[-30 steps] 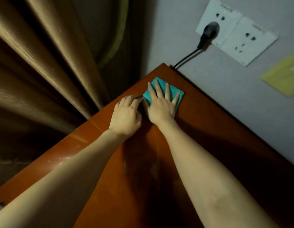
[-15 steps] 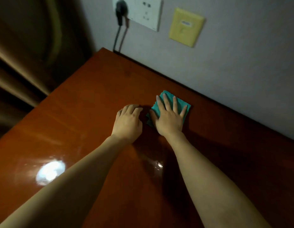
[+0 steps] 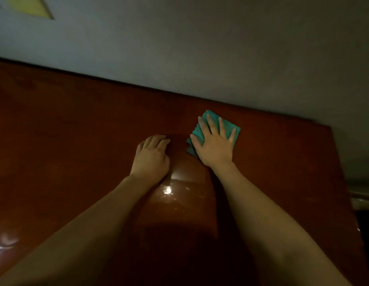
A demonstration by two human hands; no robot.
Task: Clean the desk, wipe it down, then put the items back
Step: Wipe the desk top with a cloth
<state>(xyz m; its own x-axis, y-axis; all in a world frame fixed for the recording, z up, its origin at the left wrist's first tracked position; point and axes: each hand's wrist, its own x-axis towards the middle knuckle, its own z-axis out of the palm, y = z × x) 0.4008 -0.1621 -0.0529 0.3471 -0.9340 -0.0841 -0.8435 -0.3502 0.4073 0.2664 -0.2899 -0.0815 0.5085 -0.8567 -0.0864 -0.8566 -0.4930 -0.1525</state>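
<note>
**Wiping in hand, nothing yet put back**

Head view: the right hand [image 3: 215, 144] lies flat on a folded teal cloth [image 3: 231, 129], its fingers [image 3: 210, 125] straight and spread, pressing the cloth onto the reddish-brown tabletop [image 3: 76, 131]. The cloth sits toward the far right part of the tabletop, near the back edge where the wood meets the grey wall [image 3: 200, 48], and not far from the right-hand corner. The left hand [image 3: 151, 156] rests on the bare wood just beside the right, apart from the cloth; its fingers are loosely curled under and hold nothing, so it seems only to steady the person.

As to progress, the clearing step looks done: no items stand on any part of the tabletop that this view takes in. The wipe-down appears to be the step in hand. The wood near the forearms shines, with a bright glint and a few pale specks in it; whether those are damp traces or dust is too dim to tell. How much of the surface has been covered cannot be judged from this one view, though the strip to the right of the cloth and the near edge probably remain.

The last step, putting the items back, is not begun, and the items themselves are out of sight. A yellow wall plate [image 3: 31, 6] shows at the top left corner.
</note>
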